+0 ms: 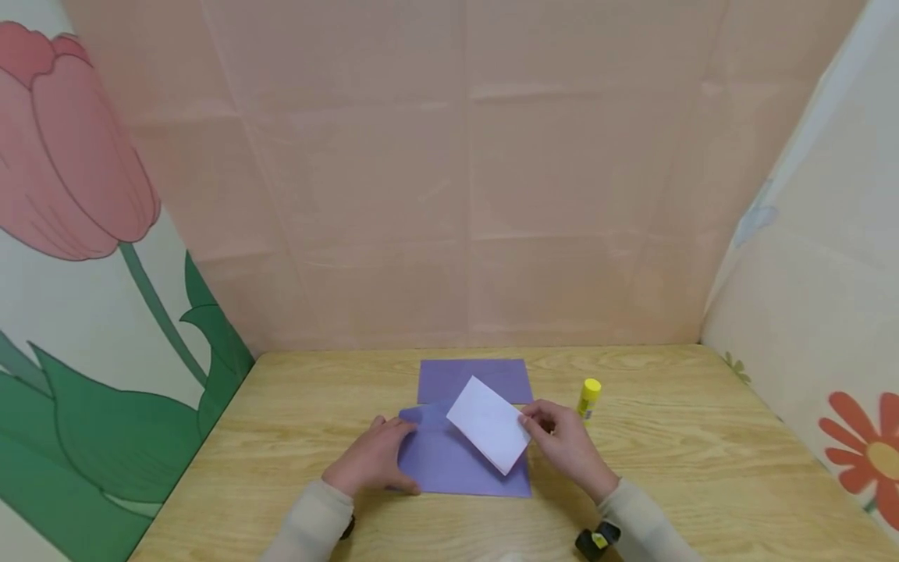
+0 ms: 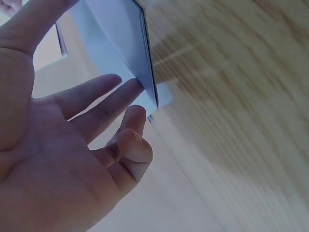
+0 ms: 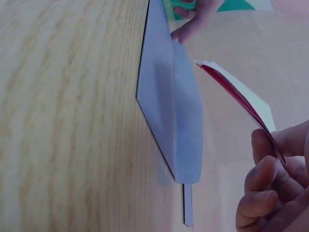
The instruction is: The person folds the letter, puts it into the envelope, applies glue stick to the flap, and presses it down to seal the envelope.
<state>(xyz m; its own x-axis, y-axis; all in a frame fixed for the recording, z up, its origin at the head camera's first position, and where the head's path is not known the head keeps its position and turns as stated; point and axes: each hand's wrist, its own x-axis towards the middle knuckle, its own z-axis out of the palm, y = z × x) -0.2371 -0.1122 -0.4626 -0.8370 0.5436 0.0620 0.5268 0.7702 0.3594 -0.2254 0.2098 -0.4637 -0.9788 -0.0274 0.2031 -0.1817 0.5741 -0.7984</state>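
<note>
A purple envelope (image 1: 449, 460) lies on the table with its flap lifted along the far side, as the right wrist view (image 3: 188, 125) shows. My left hand (image 1: 375, 457) spans its left side, fingers at the far corner and thumb near the front corner. In the left wrist view, that hand's fairly straight fingers (image 2: 104, 108) touch the envelope's edge. Between thumb and fingers, my right hand (image 1: 565, 445) pinches a white folded card (image 1: 489, 425) by its right corner, tilted above the envelope. Red shows on the card's inner side (image 3: 231, 89) in the right wrist view.
Behind the envelope lies a flat purple rectangle (image 1: 477, 378). A yellow glue stick (image 1: 588, 398) stands upright beyond the right hand. The wooden table (image 1: 281, 437) ends at a pinkish cloth backdrop (image 1: 463, 195), with flower-printed panels at both sides.
</note>
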